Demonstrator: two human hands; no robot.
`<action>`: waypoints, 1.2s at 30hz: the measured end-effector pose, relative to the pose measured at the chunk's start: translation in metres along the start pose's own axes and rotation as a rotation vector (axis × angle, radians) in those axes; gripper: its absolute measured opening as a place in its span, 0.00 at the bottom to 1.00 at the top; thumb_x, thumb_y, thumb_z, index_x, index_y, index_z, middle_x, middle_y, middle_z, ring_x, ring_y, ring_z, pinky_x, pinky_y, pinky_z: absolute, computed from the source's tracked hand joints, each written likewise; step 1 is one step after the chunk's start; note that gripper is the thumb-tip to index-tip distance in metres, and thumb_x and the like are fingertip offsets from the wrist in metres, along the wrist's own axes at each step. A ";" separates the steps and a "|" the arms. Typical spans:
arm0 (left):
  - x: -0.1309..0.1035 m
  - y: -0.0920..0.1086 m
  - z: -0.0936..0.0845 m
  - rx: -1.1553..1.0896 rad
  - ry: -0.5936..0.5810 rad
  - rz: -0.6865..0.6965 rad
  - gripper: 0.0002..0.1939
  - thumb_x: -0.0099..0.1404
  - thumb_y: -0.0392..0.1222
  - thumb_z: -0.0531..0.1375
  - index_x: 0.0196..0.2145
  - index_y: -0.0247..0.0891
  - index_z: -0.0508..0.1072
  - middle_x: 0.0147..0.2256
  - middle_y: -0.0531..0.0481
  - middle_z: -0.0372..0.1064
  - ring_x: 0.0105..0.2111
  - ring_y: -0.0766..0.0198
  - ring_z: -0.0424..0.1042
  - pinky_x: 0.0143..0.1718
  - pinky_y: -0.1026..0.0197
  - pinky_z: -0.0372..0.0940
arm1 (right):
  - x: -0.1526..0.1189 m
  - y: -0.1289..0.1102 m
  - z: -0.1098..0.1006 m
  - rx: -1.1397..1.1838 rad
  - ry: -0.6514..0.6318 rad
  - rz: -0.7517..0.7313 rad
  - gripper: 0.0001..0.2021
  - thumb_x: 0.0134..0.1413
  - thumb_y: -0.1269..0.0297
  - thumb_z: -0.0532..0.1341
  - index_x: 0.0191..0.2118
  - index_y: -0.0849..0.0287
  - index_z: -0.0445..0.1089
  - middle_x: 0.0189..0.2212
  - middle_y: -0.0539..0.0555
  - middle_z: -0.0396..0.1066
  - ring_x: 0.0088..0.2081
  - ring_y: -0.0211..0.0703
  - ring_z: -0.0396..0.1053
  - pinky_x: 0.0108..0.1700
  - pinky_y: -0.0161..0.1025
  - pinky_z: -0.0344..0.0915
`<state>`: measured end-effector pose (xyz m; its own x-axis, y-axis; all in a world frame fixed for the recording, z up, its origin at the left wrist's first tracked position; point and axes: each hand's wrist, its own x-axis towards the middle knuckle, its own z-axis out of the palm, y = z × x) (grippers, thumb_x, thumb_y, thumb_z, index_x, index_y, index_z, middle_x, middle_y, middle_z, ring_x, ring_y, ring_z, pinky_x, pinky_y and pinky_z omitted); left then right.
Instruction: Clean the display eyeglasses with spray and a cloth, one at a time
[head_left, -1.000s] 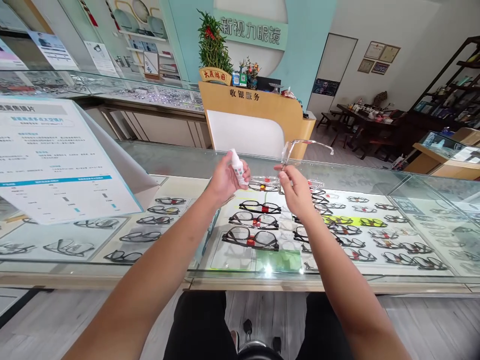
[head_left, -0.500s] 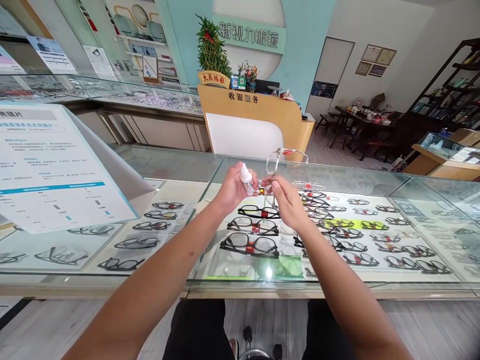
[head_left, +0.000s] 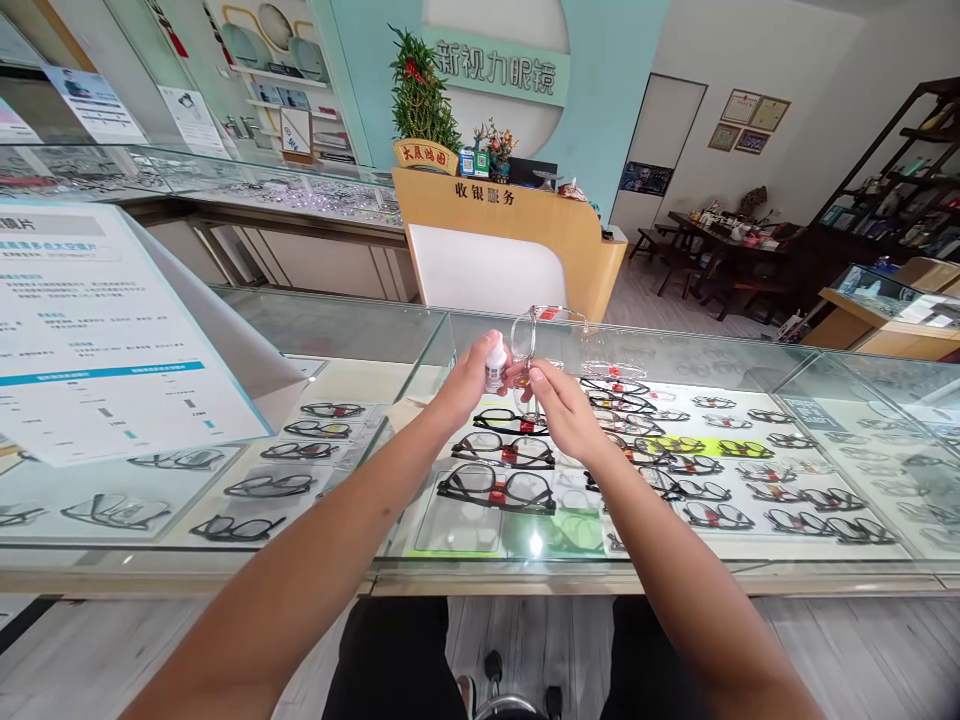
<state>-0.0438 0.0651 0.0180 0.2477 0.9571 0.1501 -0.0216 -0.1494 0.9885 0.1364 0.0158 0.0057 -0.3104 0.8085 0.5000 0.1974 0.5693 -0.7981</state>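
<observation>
My left hand (head_left: 469,380) is closed around a small white bottle (head_left: 495,362) with a pointed white cap, held upright over the glass counter. Close beside it, my right hand (head_left: 562,405) pinches a pair of clear-lensed, thin-framed eyeglasses (head_left: 523,335) between thumb and fingers. The eyeglasses are tilted on end, with a red tag on one lens, and part of them is hidden behind my fingers. Bottle and frame are almost touching; I cannot tell whether they meet. Under both hands, rows of eyeglasses (head_left: 501,488) lie inside the glass display case (head_left: 420,572).
A folded paper sign (head_left: 112,320) stands on the counter at left. More eyeglasses (head_left: 718,515) lie under the glass on the right. Beyond the counter is a wooden cashier desk (head_left: 600,270) with a potted plant (head_left: 424,95). A dark table (head_left: 720,232) stands at the back right.
My right hand has brought the eyeglasses left and slightly down, closer to the bottle. My left hand has shifted slightly right, still holding the bottle, which is now more upright.
</observation>
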 end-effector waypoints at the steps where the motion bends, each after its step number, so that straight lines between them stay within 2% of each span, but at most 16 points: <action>1: 0.000 -0.001 0.000 -0.036 -0.011 0.003 0.32 0.68 0.75 0.54 0.28 0.42 0.66 0.25 0.50 0.66 0.25 0.63 0.66 0.30 0.58 0.65 | 0.000 0.000 0.000 0.008 -0.007 -0.001 0.26 0.81 0.41 0.49 0.50 0.52 0.78 0.41 0.54 0.77 0.41 0.48 0.74 0.52 0.47 0.69; 3: 0.000 -0.003 -0.002 -0.103 -0.020 0.006 0.31 0.68 0.74 0.57 0.29 0.41 0.68 0.25 0.51 0.66 0.25 0.64 0.65 0.30 0.59 0.65 | 0.000 0.000 0.000 0.028 -0.010 0.000 0.26 0.81 0.41 0.49 0.50 0.52 0.78 0.41 0.54 0.77 0.41 0.48 0.74 0.53 0.47 0.69; 6: 0.001 -0.004 -0.003 -0.108 0.000 0.011 0.33 0.67 0.76 0.57 0.28 0.41 0.69 0.25 0.50 0.67 0.26 0.63 0.67 0.30 0.59 0.66 | 0.001 -0.003 -0.001 0.063 0.015 0.006 0.26 0.80 0.40 0.50 0.51 0.52 0.79 0.44 0.54 0.79 0.41 0.47 0.74 0.51 0.47 0.69; 10: 0.001 -0.003 -0.005 -0.079 -0.040 0.020 0.35 0.65 0.78 0.57 0.25 0.40 0.70 0.24 0.49 0.65 0.26 0.62 0.67 0.29 0.60 0.66 | 0.003 -0.005 -0.004 0.120 0.110 0.022 0.26 0.79 0.38 0.52 0.50 0.52 0.80 0.46 0.54 0.82 0.40 0.46 0.74 0.48 0.46 0.69; 16: -0.004 -0.005 -0.003 0.119 -0.156 0.030 0.35 0.69 0.75 0.54 0.25 0.39 0.71 0.23 0.50 0.64 0.24 0.63 0.65 0.29 0.59 0.63 | 0.008 -0.001 -0.009 0.247 0.250 0.075 0.27 0.75 0.34 0.55 0.51 0.51 0.79 0.46 0.54 0.83 0.38 0.46 0.76 0.44 0.45 0.68; 20: -0.006 -0.010 0.001 0.266 -0.188 0.041 0.32 0.72 0.70 0.53 0.25 0.40 0.68 0.25 0.50 0.64 0.25 0.63 0.63 0.29 0.59 0.60 | 0.009 0.001 -0.009 0.286 0.276 0.115 0.28 0.72 0.32 0.56 0.51 0.51 0.79 0.46 0.55 0.84 0.38 0.47 0.76 0.44 0.46 0.69; 23: -0.007 -0.012 0.004 0.257 -0.158 0.043 0.32 0.73 0.69 0.52 0.25 0.40 0.68 0.25 0.50 0.63 0.26 0.63 0.63 0.30 0.59 0.61 | 0.008 0.001 -0.007 0.272 0.277 0.123 0.29 0.71 0.31 0.56 0.50 0.51 0.80 0.45 0.55 0.84 0.37 0.47 0.74 0.44 0.46 0.69; 26: -0.005 -0.010 0.002 0.137 -0.094 0.043 0.34 0.72 0.75 0.52 0.27 0.41 0.70 0.27 0.50 0.65 0.28 0.61 0.66 0.34 0.58 0.67 | 0.007 -0.001 -0.007 0.247 0.274 0.125 0.30 0.72 0.30 0.56 0.49 0.51 0.79 0.46 0.55 0.84 0.36 0.46 0.73 0.45 0.46 0.70; 28: -0.001 -0.009 -0.005 0.071 -0.039 0.052 0.34 0.70 0.76 0.53 0.29 0.41 0.70 0.29 0.49 0.67 0.31 0.60 0.68 0.37 0.56 0.70 | 0.006 -0.001 -0.007 0.242 0.272 0.131 0.29 0.72 0.31 0.55 0.49 0.51 0.79 0.47 0.55 0.84 0.37 0.46 0.74 0.46 0.47 0.70; 30: 0.007 -0.010 -0.017 0.093 0.054 0.069 0.32 0.71 0.74 0.53 0.31 0.41 0.71 0.32 0.48 0.70 0.32 0.59 0.68 0.39 0.56 0.68 | 0.006 -0.001 -0.007 0.248 0.272 0.137 0.29 0.73 0.32 0.55 0.50 0.52 0.79 0.47 0.56 0.85 0.38 0.47 0.75 0.46 0.47 0.70; 32: 0.017 -0.015 -0.035 0.207 0.182 0.072 0.24 0.72 0.66 0.56 0.35 0.42 0.72 0.35 0.48 0.72 0.34 0.58 0.67 0.38 0.56 0.63 | 0.007 0.000 -0.008 0.250 0.270 0.142 0.28 0.73 0.32 0.56 0.51 0.52 0.79 0.47 0.56 0.85 0.39 0.48 0.76 0.47 0.48 0.71; 34: 0.028 -0.024 -0.055 0.302 0.276 0.001 0.14 0.68 0.55 0.61 0.40 0.43 0.72 0.37 0.49 0.71 0.35 0.57 0.67 0.37 0.56 0.61 | 0.007 0.002 -0.009 0.242 0.261 0.143 0.28 0.73 0.32 0.56 0.52 0.52 0.78 0.48 0.57 0.85 0.39 0.49 0.77 0.47 0.49 0.73; 36: 0.037 -0.035 -0.076 0.423 0.320 -0.084 0.13 0.66 0.48 0.62 0.46 0.44 0.69 0.35 0.50 0.68 0.36 0.55 0.68 0.38 0.56 0.60 | 0.007 0.004 -0.010 0.225 0.249 0.139 0.28 0.74 0.33 0.55 0.53 0.52 0.78 0.49 0.57 0.85 0.39 0.49 0.78 0.47 0.49 0.73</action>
<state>-0.1070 0.1248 -0.0094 -0.0771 0.9880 0.1340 0.3944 -0.0933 0.9142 0.1444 0.0252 0.0092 -0.0530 0.9032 0.4259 0.0037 0.4267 -0.9044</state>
